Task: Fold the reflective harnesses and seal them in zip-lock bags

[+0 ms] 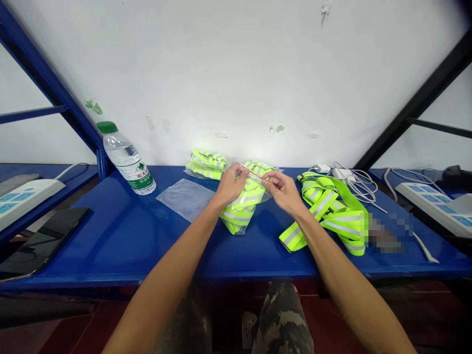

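A clear zip bag (241,209) with folded neon-yellow reflective straps inside hangs from both hands over the middle of the table. My left hand (231,183) pinches the left end of its red-lined zip edge. At the right end of that edge, my right hand (282,189) has its fingers closed on the plastic. Behind the hands lie more bagged yellow straps (206,163), partly hidden. A flat clear bag (186,196) rests left of my left hand. Loose yellow straps with silver stripes (328,206) lie in a heap beside my right forearm.
The blue table (121,246) stands against a white wall. A water bottle (127,160) with a green cap is at the back left. White cables and chargers (348,177) lie at the back right. Power strips (438,206) and a dark phone (46,238) lie toward the sides.
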Action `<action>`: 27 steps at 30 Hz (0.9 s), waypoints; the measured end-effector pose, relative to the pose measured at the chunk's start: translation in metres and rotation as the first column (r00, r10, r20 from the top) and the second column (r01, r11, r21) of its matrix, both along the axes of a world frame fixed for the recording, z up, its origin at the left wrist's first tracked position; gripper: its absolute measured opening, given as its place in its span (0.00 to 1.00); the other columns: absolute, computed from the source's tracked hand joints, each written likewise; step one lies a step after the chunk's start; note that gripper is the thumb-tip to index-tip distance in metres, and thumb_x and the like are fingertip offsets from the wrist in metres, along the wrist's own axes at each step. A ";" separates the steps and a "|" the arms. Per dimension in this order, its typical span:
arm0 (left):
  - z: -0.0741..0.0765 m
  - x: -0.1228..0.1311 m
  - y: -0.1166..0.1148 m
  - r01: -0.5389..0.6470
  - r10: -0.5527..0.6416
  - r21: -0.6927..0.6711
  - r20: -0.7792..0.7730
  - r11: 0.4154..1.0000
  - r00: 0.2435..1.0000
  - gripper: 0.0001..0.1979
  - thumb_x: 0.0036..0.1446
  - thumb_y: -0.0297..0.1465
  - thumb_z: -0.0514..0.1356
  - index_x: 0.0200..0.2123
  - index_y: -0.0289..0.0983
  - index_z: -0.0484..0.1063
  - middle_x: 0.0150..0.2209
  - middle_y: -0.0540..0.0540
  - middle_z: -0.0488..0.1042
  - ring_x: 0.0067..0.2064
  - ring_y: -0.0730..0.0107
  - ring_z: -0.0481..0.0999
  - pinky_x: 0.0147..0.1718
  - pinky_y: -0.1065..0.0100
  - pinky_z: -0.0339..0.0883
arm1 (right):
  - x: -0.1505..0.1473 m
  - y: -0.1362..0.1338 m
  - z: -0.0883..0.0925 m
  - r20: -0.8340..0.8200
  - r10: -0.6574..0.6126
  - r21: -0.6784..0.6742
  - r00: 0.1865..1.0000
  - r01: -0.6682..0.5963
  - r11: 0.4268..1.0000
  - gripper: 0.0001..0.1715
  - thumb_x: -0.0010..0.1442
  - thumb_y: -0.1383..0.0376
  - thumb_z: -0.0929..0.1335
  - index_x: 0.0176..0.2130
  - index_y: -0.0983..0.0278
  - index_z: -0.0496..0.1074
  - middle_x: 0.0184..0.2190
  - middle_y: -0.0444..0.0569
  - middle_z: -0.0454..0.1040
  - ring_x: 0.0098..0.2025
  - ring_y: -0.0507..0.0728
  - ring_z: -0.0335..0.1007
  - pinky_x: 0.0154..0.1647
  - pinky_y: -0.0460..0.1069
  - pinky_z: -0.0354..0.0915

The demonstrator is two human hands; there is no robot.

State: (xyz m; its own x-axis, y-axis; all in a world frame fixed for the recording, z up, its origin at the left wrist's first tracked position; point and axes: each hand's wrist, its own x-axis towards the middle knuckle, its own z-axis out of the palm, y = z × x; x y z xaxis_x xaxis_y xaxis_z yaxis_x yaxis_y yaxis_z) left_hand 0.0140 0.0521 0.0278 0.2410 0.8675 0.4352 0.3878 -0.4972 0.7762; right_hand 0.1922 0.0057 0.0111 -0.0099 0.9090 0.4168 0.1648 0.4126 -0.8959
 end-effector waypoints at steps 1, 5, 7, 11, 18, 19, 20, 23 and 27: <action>0.001 0.000 -0.001 -0.017 0.017 0.002 -0.007 1.000 1.000 0.09 0.64 0.35 0.54 0.31 0.38 0.67 0.33 0.48 0.75 0.39 0.66 0.74 0.39 0.67 0.66 | 0.000 0.000 0.000 -0.003 -0.017 0.005 1.000 0.017 1.000 0.27 0.52 0.43 0.72 0.37 0.62 0.71 0.16 0.35 0.53 0.20 0.48 0.44 0.23 0.47 0.45; 0.006 -0.001 -0.005 -0.145 0.145 0.029 -0.032 0.989 0.989 0.10 0.65 0.33 0.53 0.30 0.40 0.62 0.32 0.48 0.73 0.37 0.65 0.73 0.37 0.66 0.63 | 0.004 0.003 -0.003 0.062 -0.044 -0.062 0.997 0.048 0.997 0.32 0.51 0.38 0.70 0.33 0.63 0.73 0.16 0.39 0.59 0.19 0.49 0.50 0.22 0.47 0.47; 0.009 -0.003 -0.007 -0.200 0.203 0.050 -0.044 0.978 0.978 0.11 0.65 0.33 0.53 0.29 0.40 0.59 0.31 0.48 0.72 0.36 0.65 0.72 0.38 0.65 0.62 | 0.007 0.004 -0.004 0.138 -0.048 -0.093 0.989 0.061 0.994 0.35 0.52 0.35 0.68 0.26 0.64 0.73 0.15 0.40 0.58 0.19 0.49 0.49 0.21 0.48 0.44; 0.012 -0.004 -0.010 -0.219 0.223 0.076 -0.055 0.973 0.973 0.12 0.66 0.33 0.53 0.28 0.41 0.58 0.31 0.47 0.72 0.35 0.65 0.70 0.37 0.65 0.60 | 0.008 0.003 -0.005 0.154 -0.095 -0.054 0.983 0.104 0.993 0.36 0.52 0.35 0.68 0.24 0.65 0.75 0.14 0.42 0.60 0.18 0.49 0.48 0.20 0.48 0.44; 0.010 0.003 -0.014 -0.173 0.178 0.093 -0.052 0.981 0.983 0.12 0.65 0.33 0.53 0.28 0.41 0.57 0.31 0.48 0.71 0.35 0.64 0.70 0.36 0.65 0.60 | -0.001 0.001 -0.008 0.121 -0.114 -0.031 0.986 0.119 0.992 0.33 0.54 0.40 0.70 0.19 0.64 0.71 0.15 0.45 0.64 0.19 0.50 0.53 0.21 0.48 0.49; 0.009 0.005 -0.015 -0.177 0.182 0.098 -0.051 0.979 0.982 0.12 0.65 0.33 0.53 0.28 0.41 0.57 0.31 0.48 0.71 0.35 0.64 0.71 0.37 0.64 0.60 | -0.002 0.001 -0.008 0.119 -0.134 -0.024 0.984 0.138 0.990 0.32 0.53 0.40 0.70 0.18 0.64 0.71 0.15 0.44 0.63 0.19 0.49 0.52 0.21 0.48 0.49; 0.009 0.006 -0.015 -0.183 0.189 0.103 -0.049 0.978 0.981 0.11 0.65 0.33 0.53 0.28 0.41 0.57 0.31 0.48 0.72 0.35 0.64 0.71 0.37 0.64 0.61 | -0.003 0.000 -0.008 0.111 -0.136 -0.025 0.984 0.140 0.990 0.32 0.53 0.40 0.71 0.18 0.64 0.71 0.15 0.44 0.63 0.19 0.49 0.52 0.21 0.48 0.49; 0.007 0.008 -0.017 -0.175 0.186 0.139 -0.073 0.975 0.980 0.11 0.65 0.33 0.53 0.29 0.41 0.58 0.31 0.48 0.73 0.35 0.64 0.72 0.38 0.65 0.63 | -0.004 -0.001 -0.008 0.044 -0.047 -0.085 0.998 0.050 0.995 0.32 0.52 0.39 0.70 0.20 0.64 0.71 0.17 0.44 0.65 0.21 0.50 0.56 0.22 0.47 0.54; 0.011 0.011 -0.024 -0.128 0.156 0.166 -0.164 0.978 0.974 0.10 0.66 0.35 0.51 0.32 0.40 0.61 0.34 0.46 0.76 0.37 0.62 0.75 0.41 0.64 0.65 | -0.005 -0.002 -0.006 0.011 0.001 -0.114 1.000 0.000 0.993 0.34 0.50 0.37 0.70 0.20 0.65 0.70 0.18 0.44 0.65 0.22 0.50 0.56 0.23 0.46 0.56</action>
State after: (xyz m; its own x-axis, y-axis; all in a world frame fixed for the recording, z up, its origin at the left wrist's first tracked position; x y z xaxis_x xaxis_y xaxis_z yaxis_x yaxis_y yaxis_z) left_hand 0.0251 0.0278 0.0391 0.2045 0.8247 0.5273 0.5862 -0.5346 0.6088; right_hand 0.1868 0.0032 0.0050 -0.0141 0.9506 0.3102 0.1749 0.3078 -0.9352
